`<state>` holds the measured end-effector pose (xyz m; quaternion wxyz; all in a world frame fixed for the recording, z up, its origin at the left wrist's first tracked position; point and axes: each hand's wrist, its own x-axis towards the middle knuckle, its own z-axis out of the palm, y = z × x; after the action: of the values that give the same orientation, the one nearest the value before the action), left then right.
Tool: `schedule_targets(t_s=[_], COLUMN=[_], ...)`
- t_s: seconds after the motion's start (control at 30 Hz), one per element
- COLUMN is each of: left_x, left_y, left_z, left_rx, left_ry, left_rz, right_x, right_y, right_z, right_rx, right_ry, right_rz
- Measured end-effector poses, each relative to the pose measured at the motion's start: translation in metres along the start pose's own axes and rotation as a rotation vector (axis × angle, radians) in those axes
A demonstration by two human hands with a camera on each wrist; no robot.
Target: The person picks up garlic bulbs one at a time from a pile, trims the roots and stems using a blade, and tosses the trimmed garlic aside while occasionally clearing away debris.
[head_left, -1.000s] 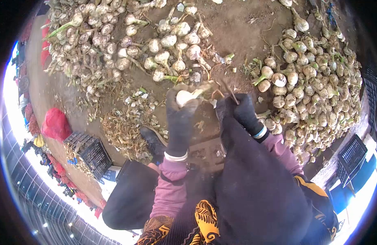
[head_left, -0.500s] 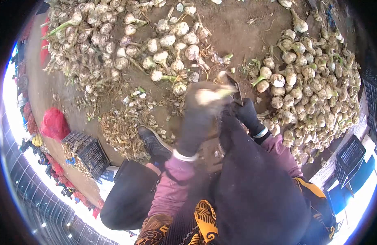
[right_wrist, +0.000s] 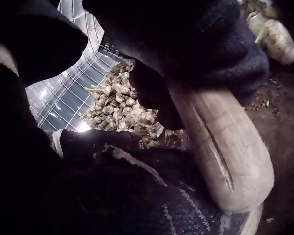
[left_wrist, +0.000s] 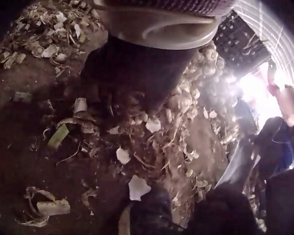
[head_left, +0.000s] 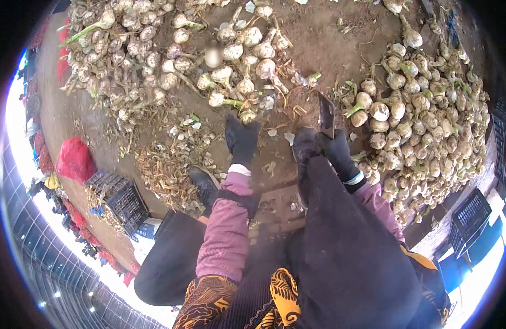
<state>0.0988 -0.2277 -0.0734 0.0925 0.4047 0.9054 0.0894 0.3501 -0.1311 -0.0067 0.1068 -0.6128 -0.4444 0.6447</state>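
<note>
My left hand (head_left: 242, 141), in a dark glove, reaches over the ground with its fingertips right at a garlic bulb (head_left: 247, 115) at the pile's near edge. From the left wrist view the gloved hand (left_wrist: 132, 73) is a dark shape, its fingers lost in shadow. A blurred, pale garlic bulb (head_left: 213, 57) shows above the left pile, apart from the hand. Beside the right knee and shoe, my gloved right hand (head_left: 337, 153) grips a knife (head_left: 326, 116) with its broad blade pointing away. Its wooden handle (right_wrist: 228, 152) juts from the fist in the right wrist view.
Stemmed garlic (head_left: 135, 49) is heaped at the far left. Another garlic heap (head_left: 422, 126) spreads on the right. Trimmed stalks and peelings (head_left: 173, 170) lie near the left shoe (head_left: 203, 185). A black crate (head_left: 118, 200) and a red sack (head_left: 76, 160) stand further left.
The left hand brought a garlic bulb to the knife, then moved back left without it. A blurred bulb now shows over the left pile. The right hand stays by the knee with the knife.
</note>
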Motion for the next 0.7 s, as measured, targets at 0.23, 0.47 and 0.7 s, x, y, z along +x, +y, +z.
schedule_targets(t_s=[0.23, 0.47, 0.7], left_x=[0.001, 0.002, 0.001], left_y=[0.03, 0.012, 0.077], left_z=[-0.111, -0.151, -0.163], left_rx=[-0.794, -2.063, -2.166], left_ry=[-0.12, -0.679, -0.627], left_rz=[-0.091, -0.506, -0.538], right_x=[0.001, 0.002, -0.007], right_y=[0.013, -0.006, -0.024], right_z=[-0.011, 0.001, 0.005], right_rx=[-0.193, -0.208, -0.152], right_ry=[0.073, -0.037, -0.03], right_rz=[-0.011, 0.001, -0.104])
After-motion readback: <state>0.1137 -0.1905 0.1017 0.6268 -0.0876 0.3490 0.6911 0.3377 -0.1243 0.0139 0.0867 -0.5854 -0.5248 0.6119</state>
